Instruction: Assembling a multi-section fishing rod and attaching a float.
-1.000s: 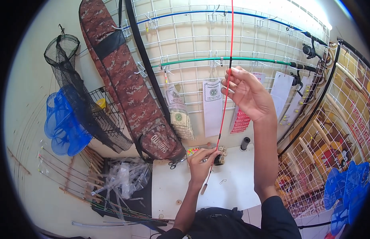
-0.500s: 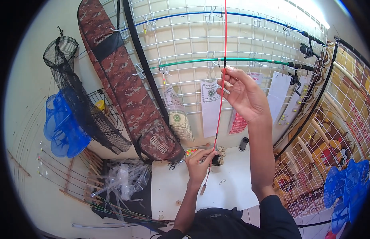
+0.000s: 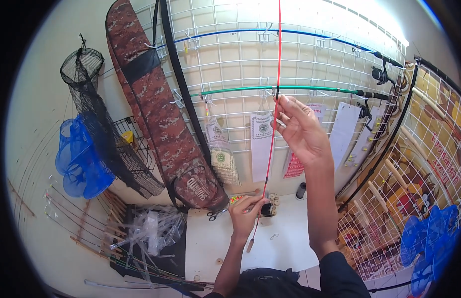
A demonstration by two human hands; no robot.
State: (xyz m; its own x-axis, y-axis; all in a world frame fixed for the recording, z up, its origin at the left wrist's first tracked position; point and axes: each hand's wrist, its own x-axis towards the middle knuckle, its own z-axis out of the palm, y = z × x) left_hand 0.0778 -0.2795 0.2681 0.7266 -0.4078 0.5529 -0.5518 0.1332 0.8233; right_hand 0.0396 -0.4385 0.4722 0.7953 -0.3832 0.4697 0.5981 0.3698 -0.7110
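Note:
A thin red fishing rod (image 3: 279, 49) stands nearly upright before me, running out past the top of the view. Its lower end carries a small cork-coloured handle (image 3: 250, 245) that hangs above the white table (image 3: 290, 238). My left hand (image 3: 245, 214) is closed round the lower part of the rod, just below a dark band. Higher up, my right hand (image 3: 304, 130) pinches the rod between thumb and fingers beside another black band. Behind the left hand, a dark container (image 3: 268, 208) and several small cork-like pieces (image 3: 275, 199) sit on the table.
On the wall grid hang a blue rod (image 3: 230, 34), a green rod (image 3: 320, 89) and a camouflage rod bag (image 3: 156, 99). Scissors (image 3: 214, 215) lie at the table's back left. Plastic wrapping (image 3: 153, 231) and several thin rods are at left, blue nets (image 3: 81, 159) on both sides.
The view has tilted up slightly, so the wall items sit lower in it. Both hands keep their hold on the red fishing rod, with little other movement.

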